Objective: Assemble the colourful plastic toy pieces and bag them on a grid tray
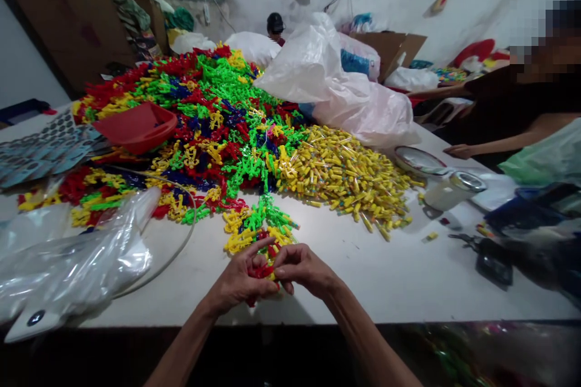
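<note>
My left hand (233, 281) is closed around a red plastic toy piece (261, 271) near the table's front edge. Against it, my right hand (306, 269) pinches with thumb and fingers; whatever sits between those fingertips is mostly hidden. Just beyond both hands lies a small cluster of yellow and green plastic pieces (240, 237). Behind that rises a big heap of red, green, yellow and blue plastic figures (236, 157). Right of the heap are many small yellow tubes (345, 169) in a loose pile.
A red scoop (138, 127) rests on the heap. Clear plastic bags (109, 248) and printed cards (49, 151) lie left. Large translucent sacks (313, 66) stand behind. To the right are a tape roll (467, 181), cutters (467, 240) and a co-worker's hand (460, 151).
</note>
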### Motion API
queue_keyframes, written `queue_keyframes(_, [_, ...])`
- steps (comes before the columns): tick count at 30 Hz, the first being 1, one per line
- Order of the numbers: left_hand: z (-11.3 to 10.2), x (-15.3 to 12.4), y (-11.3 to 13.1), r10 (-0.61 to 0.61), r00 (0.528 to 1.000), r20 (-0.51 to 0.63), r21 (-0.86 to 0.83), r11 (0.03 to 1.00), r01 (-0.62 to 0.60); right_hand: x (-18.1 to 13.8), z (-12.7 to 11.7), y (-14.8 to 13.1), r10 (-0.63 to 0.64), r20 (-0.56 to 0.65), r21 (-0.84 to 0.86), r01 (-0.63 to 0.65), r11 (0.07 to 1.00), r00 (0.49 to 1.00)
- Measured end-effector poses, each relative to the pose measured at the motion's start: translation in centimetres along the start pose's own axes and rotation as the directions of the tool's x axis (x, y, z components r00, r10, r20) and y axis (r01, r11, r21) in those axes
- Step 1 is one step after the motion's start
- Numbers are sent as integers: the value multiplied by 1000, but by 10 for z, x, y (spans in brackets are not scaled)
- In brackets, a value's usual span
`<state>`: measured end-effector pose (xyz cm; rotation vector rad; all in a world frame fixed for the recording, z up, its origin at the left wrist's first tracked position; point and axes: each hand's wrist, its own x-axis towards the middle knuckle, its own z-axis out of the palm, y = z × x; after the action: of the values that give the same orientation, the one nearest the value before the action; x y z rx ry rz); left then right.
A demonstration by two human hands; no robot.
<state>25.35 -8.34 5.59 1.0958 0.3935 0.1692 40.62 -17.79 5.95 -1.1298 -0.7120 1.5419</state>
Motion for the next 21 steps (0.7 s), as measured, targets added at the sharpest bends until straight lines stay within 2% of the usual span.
queue_keyframes(2, [-4,2,0,5,1000,6,46,999,-5,-3,6,-4,-23,-35,-51,21,998,999])
queue_keyframes(4, [-8,5,-1,37,999,-15,198,980,-34,-5,11,-9,-45,-99,-150,30,988,994])
queue_keyframes(7, [-13,14,-2,140,989,-53,474,875,-98,-3,12,-12,-110,-226,-302,38,953,968])
queue_keyframes(12, [-20,38,3,267,961,-66,664,731,-157,11,-9,-9,-178,-363,-350,43,936,914])
queue_keyframes(14, [-30,50,9,374,919,-124,762,629,-153,15,-22,-8,-287,-410,-530,30,847,866])
queue_keyframes(17, [-59,70,15,474,859,-193,906,423,-30,15,-42,-9,-484,-422,-804,-70,590,767])
queue_keyframes(19, [-85,81,13,447,871,-203,953,293,72,13,-58,-10,-524,-428,-861,-155,484,737])
queue_keyframes(21, [-109,89,8,439,882,-171,972,223,77,7,-82,-16,-533,-491,-846,-230,481,689])
